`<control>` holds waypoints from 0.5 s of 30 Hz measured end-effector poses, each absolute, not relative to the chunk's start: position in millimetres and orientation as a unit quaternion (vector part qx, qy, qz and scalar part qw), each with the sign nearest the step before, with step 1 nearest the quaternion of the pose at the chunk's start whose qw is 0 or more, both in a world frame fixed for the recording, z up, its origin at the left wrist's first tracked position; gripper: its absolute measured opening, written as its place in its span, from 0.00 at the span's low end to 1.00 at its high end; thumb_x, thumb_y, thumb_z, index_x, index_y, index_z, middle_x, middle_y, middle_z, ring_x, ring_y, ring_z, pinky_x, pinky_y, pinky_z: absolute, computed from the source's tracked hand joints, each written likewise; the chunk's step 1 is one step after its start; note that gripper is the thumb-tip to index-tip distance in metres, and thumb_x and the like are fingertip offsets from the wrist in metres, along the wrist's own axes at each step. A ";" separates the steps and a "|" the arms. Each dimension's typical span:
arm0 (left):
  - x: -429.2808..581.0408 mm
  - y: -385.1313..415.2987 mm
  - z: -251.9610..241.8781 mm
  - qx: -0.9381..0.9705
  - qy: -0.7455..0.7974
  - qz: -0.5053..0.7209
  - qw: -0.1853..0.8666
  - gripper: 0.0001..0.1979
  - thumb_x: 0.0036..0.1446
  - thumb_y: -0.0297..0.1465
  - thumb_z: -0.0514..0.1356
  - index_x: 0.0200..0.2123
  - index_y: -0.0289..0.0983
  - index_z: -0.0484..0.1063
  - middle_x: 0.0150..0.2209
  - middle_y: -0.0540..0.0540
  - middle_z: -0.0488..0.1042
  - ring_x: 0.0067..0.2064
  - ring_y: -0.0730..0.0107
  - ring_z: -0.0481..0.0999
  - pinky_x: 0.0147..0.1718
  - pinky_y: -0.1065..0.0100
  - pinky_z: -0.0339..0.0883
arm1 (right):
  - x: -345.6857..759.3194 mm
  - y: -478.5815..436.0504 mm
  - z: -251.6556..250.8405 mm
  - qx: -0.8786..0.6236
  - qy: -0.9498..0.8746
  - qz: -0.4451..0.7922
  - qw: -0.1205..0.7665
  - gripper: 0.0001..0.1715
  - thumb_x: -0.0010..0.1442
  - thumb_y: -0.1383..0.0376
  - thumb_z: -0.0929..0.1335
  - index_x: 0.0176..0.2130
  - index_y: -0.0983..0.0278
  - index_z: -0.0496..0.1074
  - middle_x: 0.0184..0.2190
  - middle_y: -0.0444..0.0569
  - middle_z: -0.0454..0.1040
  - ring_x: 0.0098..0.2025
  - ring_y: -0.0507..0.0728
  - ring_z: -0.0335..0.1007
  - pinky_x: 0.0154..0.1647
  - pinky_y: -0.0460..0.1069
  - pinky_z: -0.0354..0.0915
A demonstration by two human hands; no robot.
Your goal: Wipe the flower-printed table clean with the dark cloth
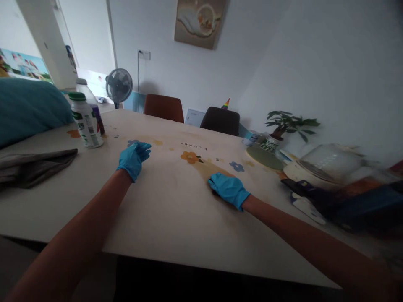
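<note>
Both my hands wear blue disposable gloves. My left hand (134, 159) is over the left part of the pale table (163, 205), fingers loosely stretched out and nothing in them. My right hand (228, 189) lies low on the table with its fingers curled under. A dark edge shows beneath that hand, but whether it is an object or shadow I cannot tell. Printed orange (189, 157) and blue flowers (236, 166) decorate the surface between and beyond the hands. A crumpled grey cloth (37, 165) lies left of my left hand.
A white bottle with a green cap (85, 121) and a clear bottle (90, 98) stand at the left. To the right are a potted plant (270, 142), a green mat (264, 157), a lidded appliance (315, 167) and blurred clutter. Two chairs (163, 108) stand behind.
</note>
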State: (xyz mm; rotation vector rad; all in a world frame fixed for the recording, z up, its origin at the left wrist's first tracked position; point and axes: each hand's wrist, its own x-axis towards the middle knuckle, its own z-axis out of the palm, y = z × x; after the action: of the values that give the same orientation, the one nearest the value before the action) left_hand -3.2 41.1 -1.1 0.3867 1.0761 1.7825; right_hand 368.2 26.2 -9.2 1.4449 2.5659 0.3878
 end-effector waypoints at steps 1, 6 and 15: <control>-3.0 41.3 -1.3 0.161 0.443 0.732 0.492 0.11 0.69 0.28 0.54 0.38 0.37 0.76 0.34 0.43 0.84 0.35 0.65 0.83 0.39 0.66 0.79 | 361.1 28.5 -8.4 0.482 0.863 0.126 0.086 0.26 0.79 0.58 0.55 0.51 0.63 0.79 0.50 0.60 0.83 0.47 0.64 0.78 0.40 0.52 0.66; -5.9 41.6 -1.7 0.159 0.454 0.730 0.486 0.12 0.70 0.28 0.53 0.38 0.37 0.76 0.34 0.43 0.83 0.35 0.65 0.82 0.42 0.64 0.79 | 295.1 58.1 -2.8 0.447 0.888 0.089 0.063 0.30 0.79 0.55 0.57 0.69 0.58 0.73 0.62 0.57 0.78 0.59 0.66 0.76 0.49 0.56 0.72; -11.1 43.9 -2.9 0.162 0.444 0.730 0.494 0.09 0.69 0.30 0.57 0.40 0.37 0.78 0.38 0.42 0.84 0.38 0.63 0.83 0.49 0.59 0.78 | 181.0 106.4 -5.4 0.412 0.910 0.039 0.022 0.35 0.80 0.46 0.54 0.71 0.52 0.72 0.68 0.51 0.76 0.67 0.70 0.71 0.61 0.63 0.72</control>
State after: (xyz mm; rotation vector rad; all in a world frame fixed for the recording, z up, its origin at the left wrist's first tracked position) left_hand -11.1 43.9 -2.9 0.3929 1.0766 1.7703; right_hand 181.0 106.4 -5.4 1.2749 2.8202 0.1219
